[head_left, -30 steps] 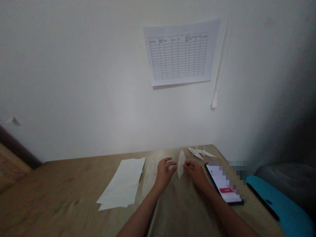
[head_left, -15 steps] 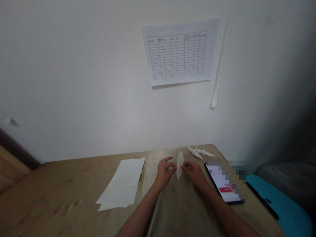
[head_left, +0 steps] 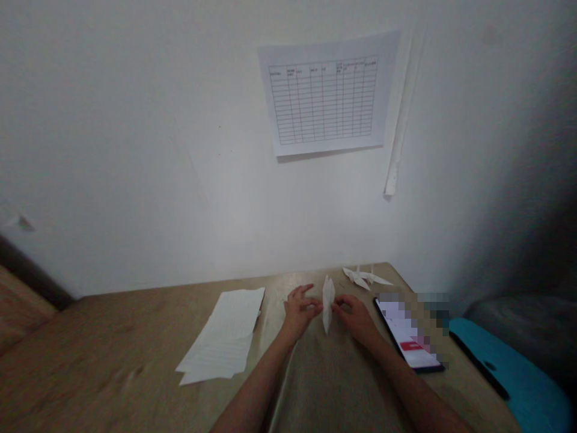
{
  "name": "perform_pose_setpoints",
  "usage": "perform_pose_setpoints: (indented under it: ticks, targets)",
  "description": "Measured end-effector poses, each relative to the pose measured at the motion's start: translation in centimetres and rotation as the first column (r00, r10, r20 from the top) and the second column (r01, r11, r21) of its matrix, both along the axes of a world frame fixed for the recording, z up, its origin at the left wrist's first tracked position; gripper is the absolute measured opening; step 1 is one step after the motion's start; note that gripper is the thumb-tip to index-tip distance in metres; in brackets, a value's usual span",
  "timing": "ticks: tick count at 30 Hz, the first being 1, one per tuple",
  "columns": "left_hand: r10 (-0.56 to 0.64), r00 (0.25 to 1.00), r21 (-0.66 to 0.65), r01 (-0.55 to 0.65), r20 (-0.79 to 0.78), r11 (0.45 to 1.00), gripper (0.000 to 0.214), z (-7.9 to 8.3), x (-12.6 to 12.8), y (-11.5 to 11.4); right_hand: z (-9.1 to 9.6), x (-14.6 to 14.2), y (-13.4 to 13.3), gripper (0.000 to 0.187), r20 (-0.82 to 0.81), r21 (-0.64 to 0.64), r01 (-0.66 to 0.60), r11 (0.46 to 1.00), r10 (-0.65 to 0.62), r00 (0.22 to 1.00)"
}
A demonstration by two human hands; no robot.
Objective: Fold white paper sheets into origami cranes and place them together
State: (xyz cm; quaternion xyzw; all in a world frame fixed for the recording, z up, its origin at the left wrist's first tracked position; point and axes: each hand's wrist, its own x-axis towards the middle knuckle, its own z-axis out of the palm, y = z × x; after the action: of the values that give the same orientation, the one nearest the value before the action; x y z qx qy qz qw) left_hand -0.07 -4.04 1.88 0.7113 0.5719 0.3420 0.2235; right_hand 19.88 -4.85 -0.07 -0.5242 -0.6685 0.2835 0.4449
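A folded piece of white paper (head_left: 328, 304), long and pointed at both ends, stands upright between my hands above the table. My left hand (head_left: 299, 311) pinches its left edge with thumb and forefinger, while the other fingers stick out. On the opposite edge, the fingertips of my right hand (head_left: 354, 314) close on the same paper. Just beyond the right hand lie folded paper cranes (head_left: 363, 278) with pointed wings. A stack of lined paper sheets (head_left: 225, 337) rests to the left of my left forearm.
A phone (head_left: 408, 337) with a lit, partly blurred screen lies right of my right forearm. Past the edge of the brown table (head_left: 112, 349) is a turquoise seat (head_left: 509, 367). A printed table sheet (head_left: 327, 99) hangs on the wall behind.
The folded paper has turned slightly and its lower tip has shifted a little to the right. My left fingers have spread slightly; both hands remain on the paper.
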Motion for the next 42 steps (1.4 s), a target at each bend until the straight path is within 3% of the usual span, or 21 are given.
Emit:
perform_pose_setpoints:
  ticks: [11,21,42]
  targets:
    - [0.005,1.000,0.013,-0.005,-0.002,1.000,0.011,-0.3,0.1,0.0,-0.1,0.0,0.0,0.033,-0.024,0.008,-0.015,1.000,0.016,1.000]
    - [0.063,0.998,0.157,-0.063,0.004,0.986,0.012,-1.1,0.5,-0.2,-0.4,0.1,0.2,0.028,0.020,0.028,0.010,1.000,-0.011,1.000]
    - [0.096,0.995,0.190,-0.092,-0.014,0.977,0.012,0.0,1.2,-1.0,-0.7,-0.3,-0.1,0.025,0.045,0.081,0.074,0.994,-0.078,0.996]
